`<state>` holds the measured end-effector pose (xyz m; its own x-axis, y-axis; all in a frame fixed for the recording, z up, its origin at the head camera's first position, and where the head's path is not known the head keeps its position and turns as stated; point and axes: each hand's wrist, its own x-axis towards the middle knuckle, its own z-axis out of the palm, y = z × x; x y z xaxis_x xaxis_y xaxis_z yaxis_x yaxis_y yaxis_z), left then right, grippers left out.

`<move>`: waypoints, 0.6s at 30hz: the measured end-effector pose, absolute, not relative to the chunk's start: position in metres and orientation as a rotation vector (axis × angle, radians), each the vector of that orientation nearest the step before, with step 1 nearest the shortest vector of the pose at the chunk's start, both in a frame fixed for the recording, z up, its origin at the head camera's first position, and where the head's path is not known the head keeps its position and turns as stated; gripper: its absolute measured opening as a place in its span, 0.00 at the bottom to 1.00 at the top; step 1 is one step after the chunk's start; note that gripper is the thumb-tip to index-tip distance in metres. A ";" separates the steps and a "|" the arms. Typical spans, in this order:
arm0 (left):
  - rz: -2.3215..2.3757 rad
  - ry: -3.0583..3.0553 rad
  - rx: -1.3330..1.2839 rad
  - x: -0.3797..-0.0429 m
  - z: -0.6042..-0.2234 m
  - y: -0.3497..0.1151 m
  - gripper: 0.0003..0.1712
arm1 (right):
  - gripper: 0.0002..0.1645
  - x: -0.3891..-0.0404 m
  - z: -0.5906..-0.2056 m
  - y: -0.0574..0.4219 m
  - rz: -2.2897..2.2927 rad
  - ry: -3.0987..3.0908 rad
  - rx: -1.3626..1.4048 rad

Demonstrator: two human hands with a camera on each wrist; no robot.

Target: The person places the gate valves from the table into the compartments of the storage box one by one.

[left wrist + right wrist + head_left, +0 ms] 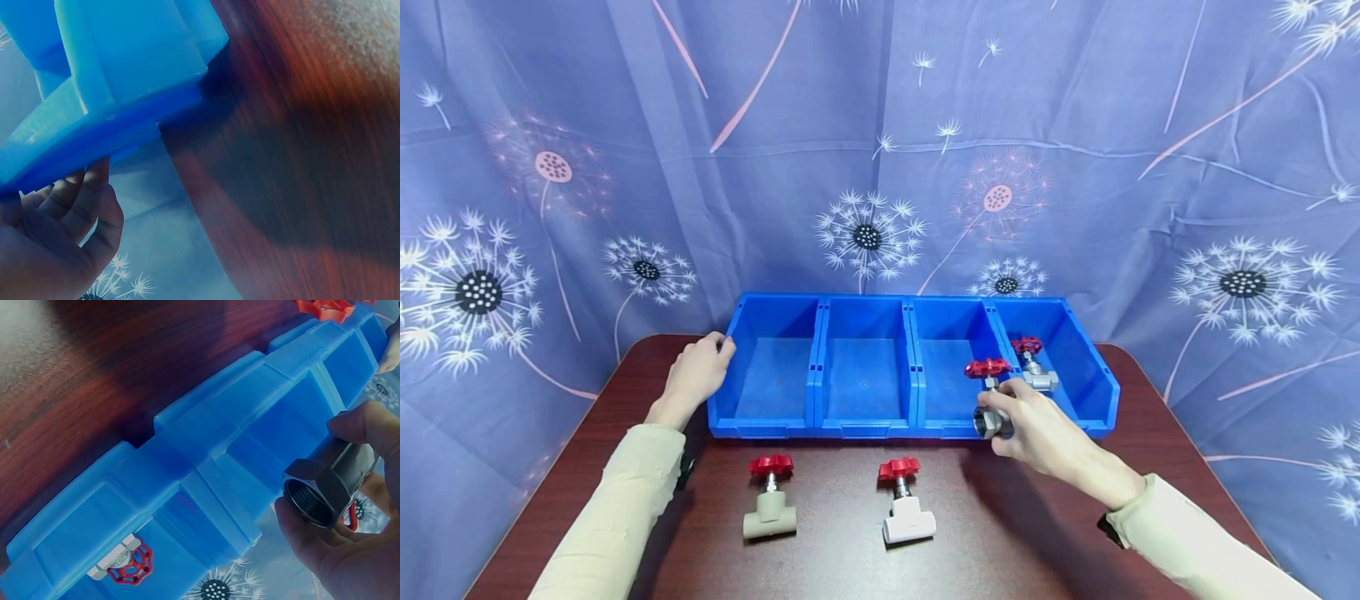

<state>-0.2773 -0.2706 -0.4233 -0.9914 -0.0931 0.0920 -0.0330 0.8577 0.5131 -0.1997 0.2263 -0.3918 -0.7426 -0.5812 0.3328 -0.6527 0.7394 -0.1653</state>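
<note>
My right hand (1037,425) grips a metal gate valve (992,423) with a red handwheel, its thumb and fingers round the body. The valve is held upright at the front of the third compartment from the left in a blue storage bin (863,429). In the right wrist view, its threaded hex end (315,497) shows. My left hand (696,375) holds the bin's left side, fingers (81,194) bent against the outer wall; the thumb's contact is unclear. A second metal valve (1037,377), also red-wheeled, lies in the rightmost compartment.
Before the bin on the dark wood table (835,567) stand a beige plastic valve (771,510) and a white plastic valve (908,518), each with a red handwheel. A blue dandelion-print curtain (775,208) hangs behind the table.
</note>
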 end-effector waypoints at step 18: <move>-0.807 -2.921 0.096 -0.276 -0.421 -0.270 0.29 | 0.31 -0.226 -0.397 0.213 0.481 -2.766 0.912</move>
